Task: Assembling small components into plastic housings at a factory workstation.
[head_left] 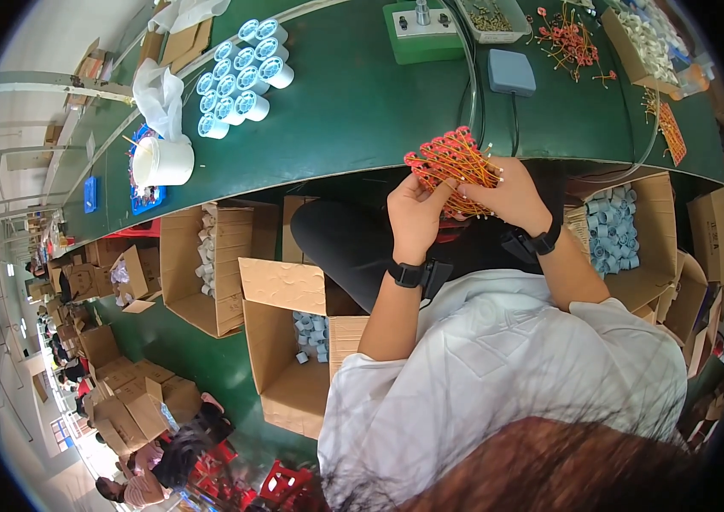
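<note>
Just past the near edge of the green table, both my hands hold a bundle of red-tipped wires [456, 155]. Its strands are orange-yellow, with small round red pieces massed at the top and pale ends showing at the right. My left hand [414, 220] grips the lower left of it, thumb and fingers pinched together. Around the right side curls my right hand [519, 198], its fingers partly hidden by the wires. More red-tipped wires [573, 44] lie loose at the far right of the table. An orange sheet with wires [671, 134] rests near the right edge.
Several light-blue cups [251, 78] stand at the table's left, beyond a white tub [176, 162]. A green fixture [430, 47], a grey-blue box [511, 73] with a cable, and a parts tray [498, 36] sit ahead. Open cardboard boxes [281, 405] flank my legs.
</note>
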A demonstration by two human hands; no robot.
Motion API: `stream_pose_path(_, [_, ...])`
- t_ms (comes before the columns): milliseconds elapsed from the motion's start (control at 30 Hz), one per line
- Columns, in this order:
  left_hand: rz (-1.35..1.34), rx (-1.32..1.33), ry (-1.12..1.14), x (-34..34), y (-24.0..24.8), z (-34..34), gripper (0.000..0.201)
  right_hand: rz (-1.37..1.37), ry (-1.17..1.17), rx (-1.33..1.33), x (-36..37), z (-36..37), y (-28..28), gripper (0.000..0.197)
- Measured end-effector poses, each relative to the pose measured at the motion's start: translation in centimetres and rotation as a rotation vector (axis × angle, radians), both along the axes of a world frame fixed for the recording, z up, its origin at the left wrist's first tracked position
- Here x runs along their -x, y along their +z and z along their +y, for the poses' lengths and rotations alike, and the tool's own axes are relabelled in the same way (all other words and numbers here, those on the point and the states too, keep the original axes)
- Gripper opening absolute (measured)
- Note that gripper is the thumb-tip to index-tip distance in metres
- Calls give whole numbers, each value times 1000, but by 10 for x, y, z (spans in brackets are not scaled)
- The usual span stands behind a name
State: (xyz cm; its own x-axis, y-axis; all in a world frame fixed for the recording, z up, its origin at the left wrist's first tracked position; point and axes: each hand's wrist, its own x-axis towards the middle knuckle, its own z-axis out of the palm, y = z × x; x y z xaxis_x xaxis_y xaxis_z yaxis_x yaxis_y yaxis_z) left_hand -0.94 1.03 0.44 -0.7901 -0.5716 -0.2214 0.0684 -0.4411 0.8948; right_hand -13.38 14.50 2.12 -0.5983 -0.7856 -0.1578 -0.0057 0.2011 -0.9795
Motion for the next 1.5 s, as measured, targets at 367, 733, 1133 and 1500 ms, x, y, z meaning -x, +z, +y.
stream_pose_path(367, [74,-185,1,2,-7,1,21,107,117,-66,9,3,5,27])
stream_pose_path(733, [31,-198,-62,2,-6,5,21,21,126,-61,13,10,17,24])
stream_pose_path(1133, [-35,54,33,3,-16,9,25,114,48,-66,2,9,-1,23])
stream_pose_path(1500, [49,-127,-8,1,-8,15,32,-180,180,-41,18,17,-1,23])
